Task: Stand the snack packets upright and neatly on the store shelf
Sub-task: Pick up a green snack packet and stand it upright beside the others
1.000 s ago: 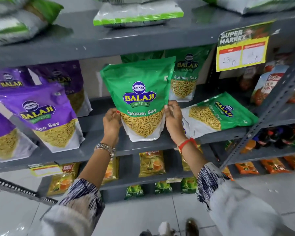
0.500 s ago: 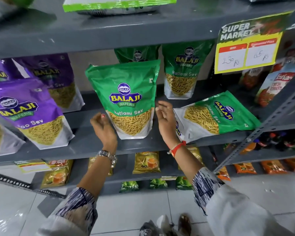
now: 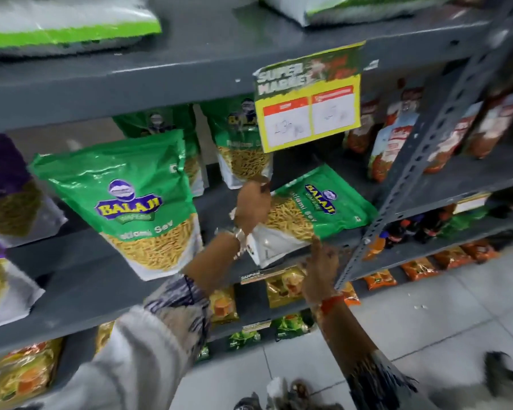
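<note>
A green Balaji sev packet (image 3: 125, 202) stands upright on the grey middle shelf (image 3: 86, 279), with no hand on it. To its right a second green packet (image 3: 323, 208) lies flat and slanted, its white bottom over the shelf's front edge. My left hand (image 3: 252, 208) is curled over that lying packet's left edge. My right hand (image 3: 320, 258) is below it, fingers apart, one fingertip touching its lower edge. Two more green packets (image 3: 240, 155) stand at the back. The picture is blurred by motion.
Purple sev packets (image 3: 6, 196) stand at the left of the same shelf. A yellow price card (image 3: 308, 108) hangs from the shelf above. A slanted perforated post (image 3: 426, 149) borders the bay on the right, with red packets (image 3: 397, 137) beyond it.
Both hands have let go of the standing green packet and moved right to the lying one. The view has swung right and closer to the shelf.
</note>
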Demonstrator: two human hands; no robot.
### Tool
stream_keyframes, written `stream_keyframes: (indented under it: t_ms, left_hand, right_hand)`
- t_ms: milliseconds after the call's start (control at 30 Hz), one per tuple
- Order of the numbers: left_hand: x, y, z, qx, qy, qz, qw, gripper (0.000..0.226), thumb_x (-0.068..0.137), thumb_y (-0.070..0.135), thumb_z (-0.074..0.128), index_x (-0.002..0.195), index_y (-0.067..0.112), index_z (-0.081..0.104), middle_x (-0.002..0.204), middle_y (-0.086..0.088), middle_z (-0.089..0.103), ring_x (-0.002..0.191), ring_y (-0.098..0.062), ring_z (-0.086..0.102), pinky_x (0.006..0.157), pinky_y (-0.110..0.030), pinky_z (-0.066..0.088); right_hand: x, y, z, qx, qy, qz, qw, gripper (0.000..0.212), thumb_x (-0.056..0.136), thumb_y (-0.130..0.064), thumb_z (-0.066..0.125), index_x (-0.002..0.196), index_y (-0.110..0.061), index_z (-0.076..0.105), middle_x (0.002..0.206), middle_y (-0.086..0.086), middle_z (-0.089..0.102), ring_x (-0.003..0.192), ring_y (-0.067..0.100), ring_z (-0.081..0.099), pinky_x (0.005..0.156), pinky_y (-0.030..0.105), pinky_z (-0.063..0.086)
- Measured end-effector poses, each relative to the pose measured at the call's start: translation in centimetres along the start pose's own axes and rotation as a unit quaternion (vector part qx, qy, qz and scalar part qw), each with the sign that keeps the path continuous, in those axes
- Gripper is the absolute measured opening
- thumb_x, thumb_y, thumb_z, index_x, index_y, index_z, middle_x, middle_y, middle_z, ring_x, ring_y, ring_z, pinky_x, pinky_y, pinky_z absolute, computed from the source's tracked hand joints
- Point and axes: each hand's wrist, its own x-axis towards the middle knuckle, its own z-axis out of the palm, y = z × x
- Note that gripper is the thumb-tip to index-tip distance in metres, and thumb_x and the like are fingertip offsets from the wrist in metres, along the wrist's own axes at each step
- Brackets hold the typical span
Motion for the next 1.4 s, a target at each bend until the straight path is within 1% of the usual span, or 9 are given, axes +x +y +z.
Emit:
stream_keyframes:
  t_ms: [133,233,367,500,633,800,900,1100,1400]
  left_hand:
    - [5.3,-1.6,0.6,0.118,-0.182,-0.036,0.976,0.049,0.079,0.039,0.053,0.111,0.002,0.058,0.113,-0.022,0.057,0.107,-0.030,0.054,0.086,-0.032,0.044]
    - [6.1,-2.1,0.8,-0.009,-0.251,-0.056,0.966,0.043,0.085,0.015,0.057,0.124,-0.001,0.049,0.121,-0.009,0.050,0.107,-0.020,0.047,0.079,-0.020,0.044]
    - [6.2,-4.5,1.0,0.033,-0.249,-0.074,0.965,0.033,0.088,0.018,0.055,0.111,-0.004,0.058,0.112,-0.014,0.062,0.103,-0.026,0.057,0.093,-0.032,0.042]
    - [3.4,-5.7,0.7,-0.122,-0.175,-0.135,0.968,0.014,0.086,0.003,0.055,0.074,0.007,0.062,0.051,0.009,0.067,0.054,-0.001,0.061,0.069,-0.022,0.049]
    - [-0.1,-5.7,-1.1,-0.253,-0.103,-0.179,0.945,0.005,0.080,0.007,0.062,0.080,0.006,0.066,0.062,0.001,0.071,0.064,-0.017,0.064,0.071,-0.030,0.055]
    - [-6.0,-5.0,-3.6,-0.301,-0.049,-0.183,0.934,0.015,0.088,0.012,0.052,0.080,0.018,0.064,0.058,0.006,0.056,0.054,-0.007,0.044,0.057,-0.021,0.040]
    - [-9.4,-4.4,-5.1,-0.336,-0.042,-0.163,0.927,0.027,0.091,0.012,0.047,0.067,0.019,0.057,0.039,0.014,0.043,0.042,-0.004,0.032,0.043,-0.013,0.033]
    - [-12.3,-4.3,-7.0,-0.362,-0.011,-0.140,0.921,0.037,0.089,0.009,0.048,0.056,0.020,0.058,0.041,0.011,0.039,0.044,-0.007,0.031,0.043,-0.017,0.029]
    - [-8.9,-3.3,-6.4,-0.364,0.042,-0.117,0.923,0.018,0.090,0.005,0.047,0.086,0.014,0.062,0.052,0.018,0.064,0.068,-0.004,0.054,0.073,-0.021,0.049]
  right_hand:
    - [0.2,-0.9,-0.2,0.008,-0.013,0.008,1.000,0.029,0.094,-0.022,0.049,0.094,0.007,0.056,0.090,0.027,0.060,0.085,0.032,0.062,0.078,0.039,0.058]
    - [0.5,-1.5,-0.3,0.014,-0.002,0.024,1.000,0.033,0.095,-0.016,0.045,0.099,0.015,0.055,0.101,0.036,0.061,0.100,0.040,0.063,0.092,0.046,0.054]
    - [1.2,-1.7,-0.2,-0.010,0.003,0.002,1.000,0.036,0.093,-0.019,0.041,0.057,-0.017,0.042,0.061,0.004,0.045,0.058,0.018,0.044,0.056,0.036,0.040]
    - [1.7,-2.0,-1.2,-0.032,-0.030,-0.010,0.999,0.044,0.089,-0.021,0.044,0.045,-0.023,0.037,0.052,0.002,0.035,0.050,0.017,0.034,0.054,0.035,0.027]
    - [0.6,-3.6,-1.8,-0.039,-0.036,-0.061,0.997,0.031,0.081,-0.015,0.049,0.053,-0.025,0.041,0.060,0.007,0.039,0.061,0.019,0.040,0.061,0.035,0.031]
    - [-1.8,-6.2,-2.7,-0.041,-0.085,-0.139,0.986,0.018,0.089,-0.012,0.055,0.074,-0.022,0.057,0.096,0.013,0.061,0.092,0.024,0.057,0.084,0.039,0.049]
    - [-3.5,-6.8,-3.5,-0.035,-0.139,-0.166,0.976,0.013,0.090,-0.015,0.055,0.079,-0.021,0.061,0.099,0.016,0.063,0.096,0.026,0.059,0.092,0.044,0.049]
    - [-5.5,-6.4,-4.1,-0.050,-0.172,-0.183,0.967,0.014,0.092,-0.017,0.052,0.082,-0.024,0.058,0.099,0.012,0.061,0.098,0.024,0.057,0.095,0.046,0.047]
    - [-3.0,-7.9,0.8,-0.057,-0.180,-0.247,0.950,0.010,0.095,-0.007,0.043,0.089,-0.011,0.050,0.073,-0.005,0.054,0.049,-0.010,0.053,0.052,0.012,0.042]
